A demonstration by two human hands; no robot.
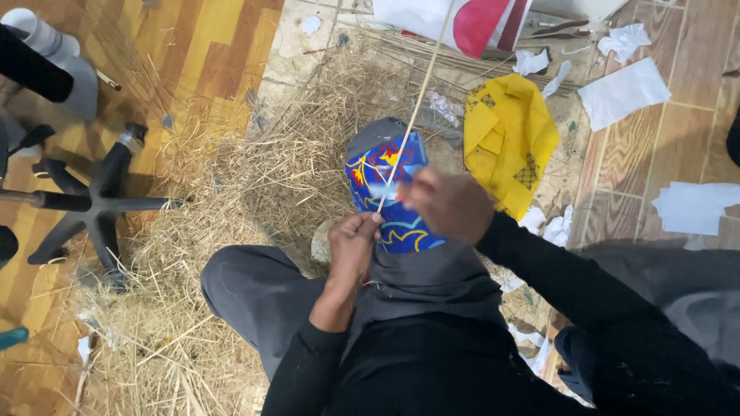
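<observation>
I sit on the floor with a blue patterned piece of paper or cloth (389, 166) with red and yellow marks lying over my lap. My left hand (353, 245) grips the lower end of a long thin bamboo stick (420, 104) that slants up and away to the right. My right hand (451, 204) is blurred, closed over the stick and the blue piece just right of the left hand. What its fingers pinch is hidden.
Dry straw (231, 200) covers the floor in front and to the left. A yellow folded cloth (509, 135) lies to the right, with white paper scraps (623, 92) around. A black office chair base (92, 204) stands at left. A red and white sheet (462, 19) lies at the far edge.
</observation>
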